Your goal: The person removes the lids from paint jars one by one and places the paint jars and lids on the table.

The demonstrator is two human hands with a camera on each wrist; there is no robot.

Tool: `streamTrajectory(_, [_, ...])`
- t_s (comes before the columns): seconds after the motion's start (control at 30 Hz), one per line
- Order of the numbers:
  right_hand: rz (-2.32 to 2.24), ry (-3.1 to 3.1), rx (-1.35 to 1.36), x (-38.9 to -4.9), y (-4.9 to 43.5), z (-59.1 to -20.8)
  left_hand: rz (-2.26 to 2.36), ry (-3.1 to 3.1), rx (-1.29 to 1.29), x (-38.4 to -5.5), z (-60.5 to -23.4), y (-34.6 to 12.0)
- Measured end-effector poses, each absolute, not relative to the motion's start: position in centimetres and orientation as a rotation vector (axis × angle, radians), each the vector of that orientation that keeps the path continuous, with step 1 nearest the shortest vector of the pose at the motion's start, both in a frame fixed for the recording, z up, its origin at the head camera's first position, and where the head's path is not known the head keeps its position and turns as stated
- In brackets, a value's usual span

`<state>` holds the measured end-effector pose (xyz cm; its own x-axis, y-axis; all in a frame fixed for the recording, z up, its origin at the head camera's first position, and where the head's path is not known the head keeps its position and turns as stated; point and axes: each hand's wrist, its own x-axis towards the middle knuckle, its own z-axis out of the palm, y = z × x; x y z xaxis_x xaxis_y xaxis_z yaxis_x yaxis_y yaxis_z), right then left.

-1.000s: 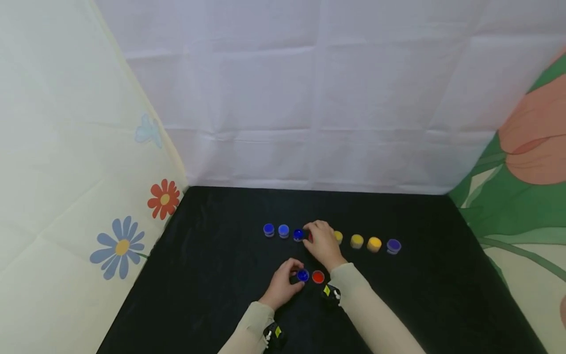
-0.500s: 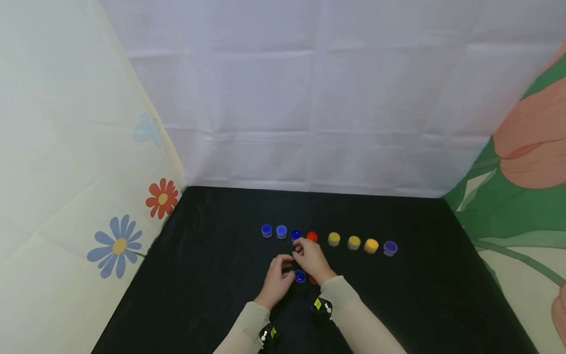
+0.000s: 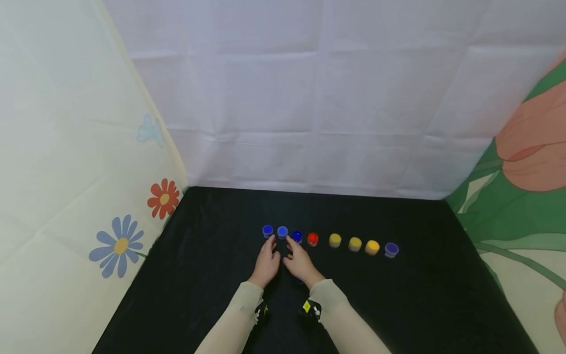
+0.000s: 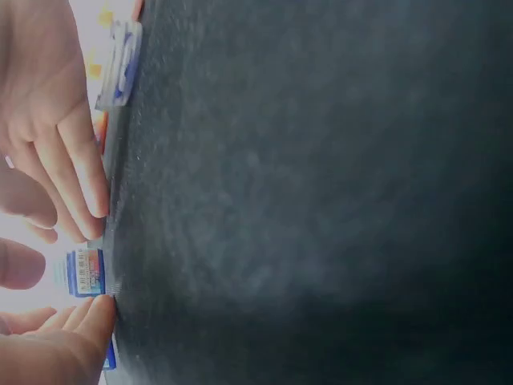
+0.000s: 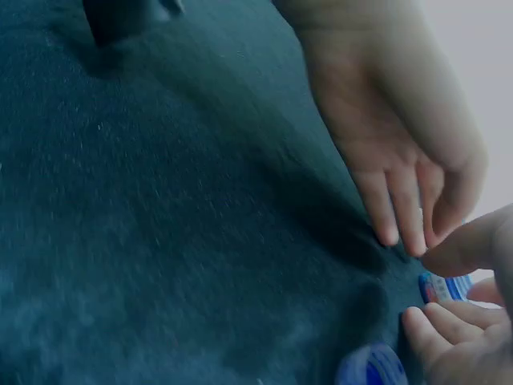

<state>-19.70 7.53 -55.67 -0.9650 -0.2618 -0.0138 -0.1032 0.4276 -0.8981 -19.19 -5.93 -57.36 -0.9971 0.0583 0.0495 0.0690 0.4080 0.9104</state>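
Note:
Small paint pots form a row across the black table. My left hand (image 3: 266,263) and right hand (image 3: 302,262) lie either side of the light blue paint pot (image 3: 282,231), fingers extended towards it. Contact with it cannot be made out. In the left wrist view, a blue pot with a printed label (image 4: 88,273) sits between the fingertips of both hands. The right wrist view shows a labelled pot (image 5: 443,286) between the hands too. A blue pot (image 3: 267,231) is left of the light blue one; a dark blue pot (image 3: 297,237) is right of it.
Rightward in the row stand a red pot (image 3: 312,239), yellow pots (image 3: 334,240) (image 3: 355,244) (image 3: 372,247) and a purple-blue pot (image 3: 391,250). Another blue pot (image 3: 298,280) nearer me is mostly hidden by my right wrist. White cloth (image 3: 265,98) hangs behind the table (image 3: 420,305).
My right hand has come away from the red pot in the row, down and leftwards. My left hand has left the nearer blue pot and moved forward, so both flank the light blue pot.

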Motion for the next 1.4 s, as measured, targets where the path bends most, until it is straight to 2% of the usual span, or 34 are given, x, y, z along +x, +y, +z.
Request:
streamTrajectory(0.53, [-1.662, 2.470, -0.301, -20.3, 6.4, -56.7, -1.681, -2.674, -0.137, -21.5, -56.7, -5.4])
streamTrajectory(1.1, [-1.662, 2.597, -0.262, -20.2, 8.3, -56.1, -1.760, -2.518, -0.083, -19.9, -57.4, -6.8])
streamTrajectory(1.4, [-1.596, 2.557, -0.289, -20.5, 10.2, -55.9, -1.780, -2.555, -0.177, -19.6, -57.8, -7.6])
